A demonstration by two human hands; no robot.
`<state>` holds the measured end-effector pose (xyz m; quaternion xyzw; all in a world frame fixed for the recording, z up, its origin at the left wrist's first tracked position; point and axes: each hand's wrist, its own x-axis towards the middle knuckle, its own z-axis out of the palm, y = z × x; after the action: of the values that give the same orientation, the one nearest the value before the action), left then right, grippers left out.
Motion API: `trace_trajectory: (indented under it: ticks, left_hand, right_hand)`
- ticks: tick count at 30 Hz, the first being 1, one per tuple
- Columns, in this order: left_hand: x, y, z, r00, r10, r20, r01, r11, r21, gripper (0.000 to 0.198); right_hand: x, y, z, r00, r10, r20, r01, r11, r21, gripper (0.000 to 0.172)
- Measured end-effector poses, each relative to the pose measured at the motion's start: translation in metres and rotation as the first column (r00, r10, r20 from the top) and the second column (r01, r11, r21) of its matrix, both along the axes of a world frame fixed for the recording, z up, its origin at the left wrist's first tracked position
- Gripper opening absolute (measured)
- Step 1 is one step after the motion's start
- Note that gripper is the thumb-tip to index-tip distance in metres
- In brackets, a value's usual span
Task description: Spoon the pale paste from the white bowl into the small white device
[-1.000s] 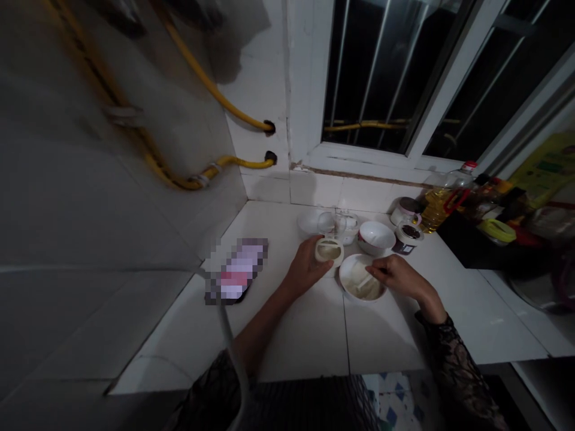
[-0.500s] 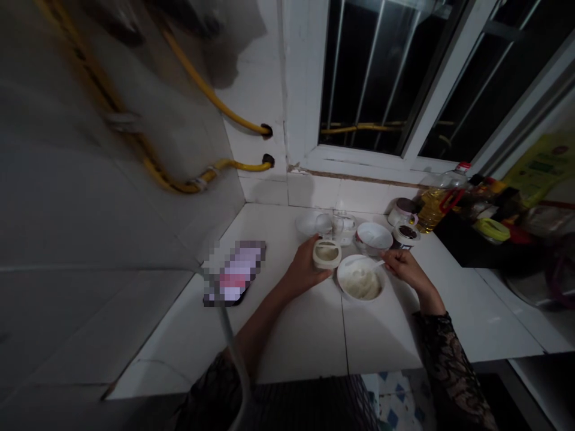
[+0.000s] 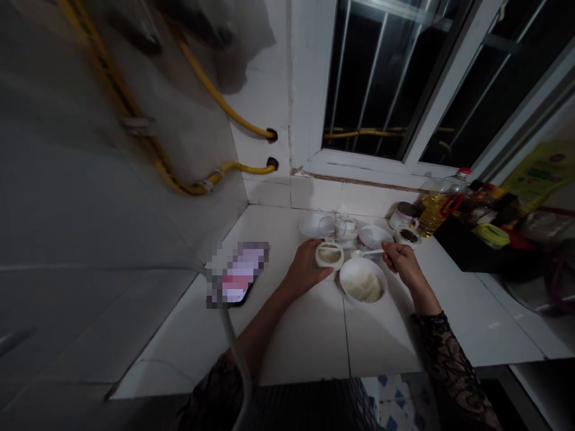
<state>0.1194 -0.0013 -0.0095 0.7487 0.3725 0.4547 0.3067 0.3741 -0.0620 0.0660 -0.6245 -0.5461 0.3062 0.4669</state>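
My left hand (image 3: 308, 267) is wrapped round a small white jar (image 3: 330, 256) with an open lid and pale contents. A white spoon (image 3: 369, 253) is pinched in my right hand (image 3: 401, 260), its bowl end just right of the jar and above the far rim of a white bowl (image 3: 344, 293). Pale powder (image 3: 366, 284) fills much of that bowl, which stands on the counter between my hands. What lies in the spoon is too small to make out.
Behind my hands stand a second bowl (image 3: 374, 234), a clear bowl (image 3: 311, 226) and glass jars (image 3: 347, 227). To the right are lidded jars (image 3: 403, 214), an oil bottle (image 3: 433, 209) and a black box (image 3: 462, 239). A phone (image 3: 245, 272) lies left on the white tiled counter (image 3: 305, 335).
My right hand has lifted the spoon out of the powder and moved it up and away, toward the jar's side. My left hand still holds the jar. The view has shifted slightly.
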Motion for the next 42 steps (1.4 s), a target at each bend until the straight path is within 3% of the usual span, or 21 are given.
trace_trajectory:
  ticks: [3, 6, 9, 11, 13, 15, 17, 20, 24, 26, 28, 31, 42]
  left_hand:
    - [0.001, 0.001, -0.002, 1.000, -0.002, 0.014, 0.002, 1.000, 0.005, 0.064]
    - [0.002, 0.002, -0.004, 1.000, 0.008, 0.026, -0.009, 1.000, 0.016, 0.065]
    - [0.002, 0.002, -0.004, 1.000, 0.006, 0.026, -0.007, 0.999, 0.046, 0.063]
    - [0.002, 0.002, -0.004, 1.000, 0.003, 0.019, -0.005, 0.998, 0.070, 0.063]
    - [0.002, 0.002, -0.005, 1.000, 0.010, 0.011, -0.011, 0.996, 0.084, 0.063]
    - [0.002, 0.002, -0.005, 1.000, 0.017, 0.007, -0.018, 0.996, 0.083, 0.063]
    - [0.002, 0.002, -0.006, 1.000, 0.016, 0.006, -0.016, 0.997, 0.078, 0.064]
    - [0.002, 0.003, -0.006, 1.000, 0.013, 0.006, -0.013, 0.997, 0.074, 0.064]
    - [0.001, 0.002, -0.005, 1.000, 0.005, 0.012, -0.006, 0.999, 0.050, 0.063]
    - [0.001, 0.002, -0.004, 1.000, 0.006, 0.015, -0.006, 1.000, 0.031, 0.064]
    - [0.001, 0.002, -0.004, 1.000, 0.010, 0.012, -0.011, 0.999, 0.030, 0.064]
    - [0.000, 0.002, -0.003, 1.000, 0.007, 0.003, -0.007, 0.999, 0.049, 0.063]
    - [0.000, 0.002, -0.003, 1.000, -0.003, -0.006, 0.003, 1.000, 0.023, 0.064]
  right_hand:
    - [-0.018, 0.006, 0.008, 0.995, -0.032, 0.091, 0.023, 0.996, 0.091, 0.057]
    - [-0.041, 0.006, 0.009, 0.937, -0.090, 0.337, -0.010, 0.959, 0.285, 0.058]
    - [-0.062, 0.002, 0.006, 0.712, -0.104, 0.695, -0.234, 0.897, 0.374, 0.053]
    - [-0.068, -0.001, 0.004, 0.541, -0.132, 0.831, -0.370, 0.850, 0.376, 0.050]
    - [-0.064, -0.005, 0.005, 0.464, -0.200, 0.863, -0.410, 0.815, 0.410, 0.050]
    - [-0.052, -0.008, 0.009, 0.466, -0.263, 0.845, -0.359, 0.817, 0.451, 0.050]
    - [-0.034, -0.011, 0.016, 0.479, -0.262, 0.838, -0.264, 0.867, 0.422, 0.050]
    - [-0.011, -0.016, 0.023, 0.393, -0.148, 0.907, -0.146, 0.964, 0.220, 0.046]
    - [0.000, -0.019, 0.023, 0.288, 0.011, 0.958, 0.007, 1.000, -0.014, 0.037]
    - [-0.002, -0.018, 0.020, 0.330, 0.100, 0.939, -0.021, 0.995, -0.099, 0.036]
    - [-0.006, -0.016, 0.015, 0.419, 0.206, 0.884, -0.128, 0.978, -0.167, 0.037]
    - [-0.013, -0.014, 0.006, 0.532, 0.291, 0.795, -0.251, 0.951, -0.180, 0.040]
    - [0.001, -0.014, -0.006, 0.800, 0.203, 0.565, -0.192, 0.978, -0.079, 0.050]
